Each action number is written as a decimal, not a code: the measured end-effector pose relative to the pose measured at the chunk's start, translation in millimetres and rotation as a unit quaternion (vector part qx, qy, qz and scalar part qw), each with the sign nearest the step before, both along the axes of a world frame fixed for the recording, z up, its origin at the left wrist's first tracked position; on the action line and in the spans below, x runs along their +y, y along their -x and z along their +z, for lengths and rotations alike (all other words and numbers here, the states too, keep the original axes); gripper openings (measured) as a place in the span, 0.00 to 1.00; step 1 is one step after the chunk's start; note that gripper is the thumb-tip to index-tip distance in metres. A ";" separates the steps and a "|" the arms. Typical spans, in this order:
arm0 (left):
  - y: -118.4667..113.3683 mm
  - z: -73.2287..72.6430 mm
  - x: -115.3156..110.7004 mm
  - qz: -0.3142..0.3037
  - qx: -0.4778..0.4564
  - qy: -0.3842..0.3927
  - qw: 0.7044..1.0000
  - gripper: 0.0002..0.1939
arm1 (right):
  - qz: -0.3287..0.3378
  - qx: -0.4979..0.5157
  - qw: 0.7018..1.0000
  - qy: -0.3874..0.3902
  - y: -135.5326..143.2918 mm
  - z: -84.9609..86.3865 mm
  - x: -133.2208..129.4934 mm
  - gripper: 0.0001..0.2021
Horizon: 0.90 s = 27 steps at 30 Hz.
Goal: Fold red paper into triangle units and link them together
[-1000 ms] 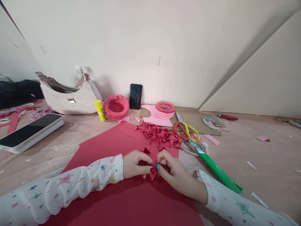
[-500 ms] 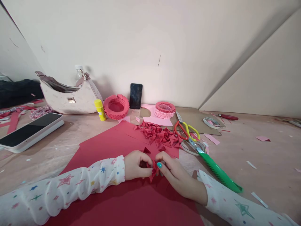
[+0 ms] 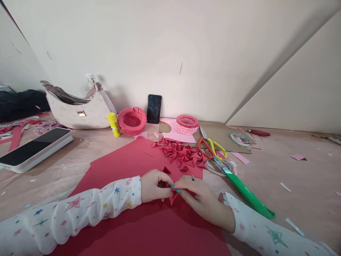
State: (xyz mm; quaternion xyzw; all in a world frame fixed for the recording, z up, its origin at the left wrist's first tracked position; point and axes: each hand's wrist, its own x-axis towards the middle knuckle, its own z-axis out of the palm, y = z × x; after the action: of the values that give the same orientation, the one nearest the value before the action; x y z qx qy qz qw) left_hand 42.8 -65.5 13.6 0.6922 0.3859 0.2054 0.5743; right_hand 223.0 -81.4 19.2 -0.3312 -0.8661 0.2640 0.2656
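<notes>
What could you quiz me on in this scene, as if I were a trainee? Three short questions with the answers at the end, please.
1. Choose: what is between the left hand and the right hand?
A) a handbag
B) red folded paper
C) a glue stick
2. True or false: the black phone stands on edge, leaning against the wall.
3. Fill in: the scissors lying open have one orange-red handle loop and one ____ loop.

Key: 1 B; 2 true; 3 yellow
</notes>
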 end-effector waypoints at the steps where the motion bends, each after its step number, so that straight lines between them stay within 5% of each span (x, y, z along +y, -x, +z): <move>1: 0.6 -0.6 0.8 -0.001 -0.009 0.010 1.000 0.07 | 0.006 0.009 1.000 0.001 -1.0 0.0 0.5 0.10; 12: 0.9 -6.5 3.0 0.043 -0.117 0.083 0.989 0.12 | -0.053 0.060 0.996 0.031 1.2 -1.0 5.5 0.05; 22: 1.0 -7.1 3.8 0.127 -0.157 0.072 0.977 0.12 | -0.122 0.083 0.987 0.065 1.5 -2.9 9.3 0.06; 27: 2.7 -8.7 1.8 0.107 -0.148 0.008 0.983 0.06 | -0.113 0.121 0.985 0.037 2.9 -4.7 9.5 0.07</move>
State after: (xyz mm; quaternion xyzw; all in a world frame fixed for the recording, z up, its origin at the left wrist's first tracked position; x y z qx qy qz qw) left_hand 40.0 -63.7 5.0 0.6042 0.3699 0.3624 0.6056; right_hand 220.1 -71.9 14.5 -0.4025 -0.7740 0.3023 0.3841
